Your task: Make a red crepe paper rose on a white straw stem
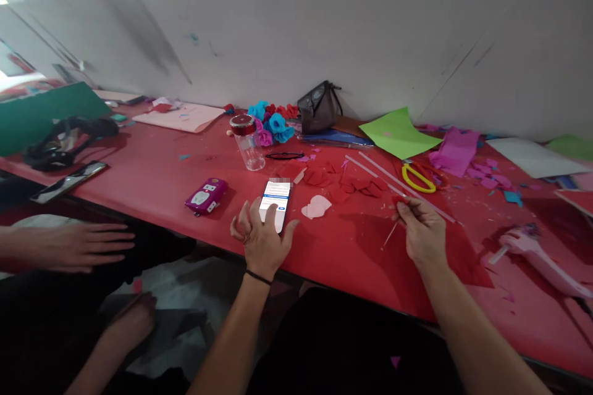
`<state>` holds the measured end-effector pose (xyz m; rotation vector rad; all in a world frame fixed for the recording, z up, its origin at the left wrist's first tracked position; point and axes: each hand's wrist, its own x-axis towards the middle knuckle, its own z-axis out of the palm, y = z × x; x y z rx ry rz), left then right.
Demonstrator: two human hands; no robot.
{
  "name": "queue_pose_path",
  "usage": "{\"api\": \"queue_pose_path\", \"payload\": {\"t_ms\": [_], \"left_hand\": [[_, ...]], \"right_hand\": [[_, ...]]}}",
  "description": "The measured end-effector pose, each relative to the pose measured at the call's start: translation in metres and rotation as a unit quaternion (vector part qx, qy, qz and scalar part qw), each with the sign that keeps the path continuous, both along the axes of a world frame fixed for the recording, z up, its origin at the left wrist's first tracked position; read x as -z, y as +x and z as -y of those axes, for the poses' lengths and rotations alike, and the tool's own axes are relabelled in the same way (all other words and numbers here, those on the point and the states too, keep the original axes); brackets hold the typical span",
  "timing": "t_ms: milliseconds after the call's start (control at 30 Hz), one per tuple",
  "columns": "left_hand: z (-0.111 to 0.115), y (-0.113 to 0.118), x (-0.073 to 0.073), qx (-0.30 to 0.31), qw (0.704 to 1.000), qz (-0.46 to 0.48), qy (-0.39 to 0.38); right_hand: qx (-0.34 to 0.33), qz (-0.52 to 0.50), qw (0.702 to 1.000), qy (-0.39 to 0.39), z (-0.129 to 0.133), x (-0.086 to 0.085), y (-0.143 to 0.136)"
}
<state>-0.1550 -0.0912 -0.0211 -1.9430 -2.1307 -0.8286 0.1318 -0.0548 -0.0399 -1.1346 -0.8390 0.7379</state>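
With left hand (pixel 265 245) splayed, reaches over phone (pixel 280 190); with right hand (pixel 422 231), at phone's three o'clock, pinches thin pale stick (pixel 388 237).

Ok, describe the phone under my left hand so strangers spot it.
Find the red table; near its front edge, a smartphone lies partly beneath your left hand. Its lit white screen distinguishes it from the purple device on its left and pale pink cutouts on its right.
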Motion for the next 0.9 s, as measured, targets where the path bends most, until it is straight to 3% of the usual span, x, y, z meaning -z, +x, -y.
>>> {"api": "queue_pose_path", "payload": {"t_ms": [267,533,900], "left_hand": [[-0.002,-0.007,0.006,-0.015,0.998,0.055,0.039],[-0.008,-0.011,0.018,-0.005,0.984,0.038,0.177],[-0.008,-0.011,0.016,0.021,0.979,0.046,0.199]], "right_hand": [[0.001,0.027,1.0,0.003,0.002,-0.001,-0.002],[0.002,0.03,1.0,-0.007,0.001,-0.004,-0.002],[0.005,0.015,1.0,-0.009,0.0,-0.006,-0.002]]}}
